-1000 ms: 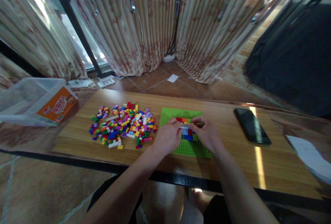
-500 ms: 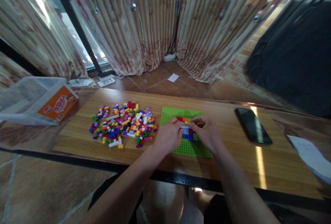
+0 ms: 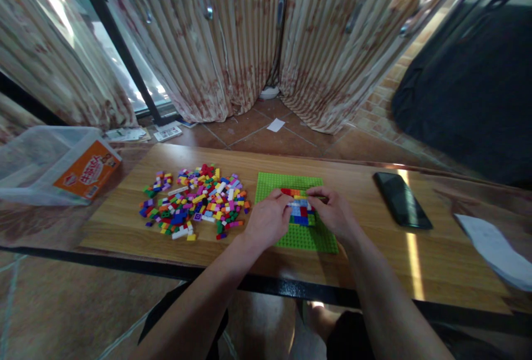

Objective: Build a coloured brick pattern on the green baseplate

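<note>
A green baseplate (image 3: 278,183) lies on the wooden table, with a small block of red, orange, blue and white bricks (image 3: 300,211) built on it. Both hands rest on this build. My left hand (image 3: 268,220) curls at its left side, fingertips pinched on the bricks. My right hand (image 3: 332,213) curls at its right side, thumb and forefinger pinched at the top row. What each pinch holds is too small to name. A pile of loose coloured bricks (image 3: 195,200) lies to the left of the baseplate.
A clear plastic tub with an orange label (image 3: 89,169) stands at the table's left end. A black phone (image 3: 399,199) lies to the right of the baseplate, and white paper (image 3: 490,249) beyond it. Curtains and a tiled floor lie behind the table.
Both hands stay pinched on the brick build with only slight finger shifts. The view has drifted a little.
</note>
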{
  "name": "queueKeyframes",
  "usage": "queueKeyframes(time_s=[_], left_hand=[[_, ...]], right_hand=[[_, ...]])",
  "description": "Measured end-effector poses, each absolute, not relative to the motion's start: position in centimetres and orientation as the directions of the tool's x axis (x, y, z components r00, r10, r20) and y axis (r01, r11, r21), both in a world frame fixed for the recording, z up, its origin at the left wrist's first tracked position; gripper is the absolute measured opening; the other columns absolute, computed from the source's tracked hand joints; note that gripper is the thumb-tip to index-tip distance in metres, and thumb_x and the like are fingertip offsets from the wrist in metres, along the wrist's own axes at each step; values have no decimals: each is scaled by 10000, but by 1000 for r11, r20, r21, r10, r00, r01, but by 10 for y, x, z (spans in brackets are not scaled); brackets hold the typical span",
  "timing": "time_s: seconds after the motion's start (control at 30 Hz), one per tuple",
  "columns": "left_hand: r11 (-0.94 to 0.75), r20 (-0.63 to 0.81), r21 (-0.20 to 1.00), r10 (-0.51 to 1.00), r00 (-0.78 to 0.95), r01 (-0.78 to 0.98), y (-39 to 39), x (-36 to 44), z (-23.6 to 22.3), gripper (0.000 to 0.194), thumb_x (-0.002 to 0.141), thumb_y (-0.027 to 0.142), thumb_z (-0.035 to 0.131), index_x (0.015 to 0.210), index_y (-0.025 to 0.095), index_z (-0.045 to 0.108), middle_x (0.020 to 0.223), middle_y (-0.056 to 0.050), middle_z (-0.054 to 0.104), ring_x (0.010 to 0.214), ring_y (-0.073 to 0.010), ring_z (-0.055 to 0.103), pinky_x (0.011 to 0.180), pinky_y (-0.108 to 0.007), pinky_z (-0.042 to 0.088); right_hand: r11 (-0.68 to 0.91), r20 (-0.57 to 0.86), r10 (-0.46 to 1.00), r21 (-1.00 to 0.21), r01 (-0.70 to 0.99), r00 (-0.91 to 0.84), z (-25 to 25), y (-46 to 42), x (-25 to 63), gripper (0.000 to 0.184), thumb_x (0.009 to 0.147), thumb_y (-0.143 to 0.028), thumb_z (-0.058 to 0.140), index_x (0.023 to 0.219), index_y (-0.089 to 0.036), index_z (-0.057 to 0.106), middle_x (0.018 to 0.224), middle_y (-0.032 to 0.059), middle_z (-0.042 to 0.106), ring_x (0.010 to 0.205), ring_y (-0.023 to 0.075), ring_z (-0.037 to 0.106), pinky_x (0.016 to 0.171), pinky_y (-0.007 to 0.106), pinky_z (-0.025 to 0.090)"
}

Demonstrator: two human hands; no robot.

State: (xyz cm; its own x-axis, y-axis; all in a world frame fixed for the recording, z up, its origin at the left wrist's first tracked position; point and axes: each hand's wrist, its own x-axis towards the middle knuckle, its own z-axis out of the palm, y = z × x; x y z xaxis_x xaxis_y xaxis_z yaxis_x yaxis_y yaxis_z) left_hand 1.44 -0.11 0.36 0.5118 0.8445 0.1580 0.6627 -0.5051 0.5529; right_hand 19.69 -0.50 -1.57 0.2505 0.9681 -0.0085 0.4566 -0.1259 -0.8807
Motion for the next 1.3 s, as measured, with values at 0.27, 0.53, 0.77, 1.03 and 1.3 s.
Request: queueKeyframes(time_s=[0.27,0.53,0.77,1.03,1.3], left_hand=[[-563,306,520,825,475,642,-2,21,-1,217,881,216,527,1059,196,648,1056,-65,595,1001,-208,567,923,-377,488],[-651,278,383,758,590,655,-11,33,-1,431,884,298,564,1306,213,532,1421,-87,481,1299,-289,397,1073,-510,355],[-651,205,308,757,620,693,-13,40,-4,473,919,316,507,1376,208,455,1462,-93,467,1386,-279,348,1116,-577,258],[-647,221,274,762,608,712,-11,40,-8,459,929,304,477,1379,221,457,1466,-100,460,1389,-268,360,1098,-546,309],[-643,239,290,766,597,708,-11,41,-6,454,927,300,465,1370,200,466,1452,-104,477,1384,-268,369,1093,-546,330]], right_hand=[[-139,-2,952,-892,431,305,-23,-1,204,247,737,-245,488,837,-179,704,782,31,710,707,159,622,709,294,488],[-189,-10,940,-849,494,342,-16,-2,206,235,768,-200,484,856,-171,700,824,47,722,748,163,638,736,288,489],[-212,188,818,-780,588,544,10,-14,239,270,803,-304,495,919,-152,687,875,90,710,772,205,636,762,342,484],[-595,265,557,-533,601,787,1,-47,327,665,739,-470,638,1301,-141,504,1256,216,530,1177,374,482,937,515,393],[-657,179,641,-373,655,746,-14,-63,341,667,750,-506,645,1291,-149,491,1170,198,591,1092,383,549,890,536,415]])
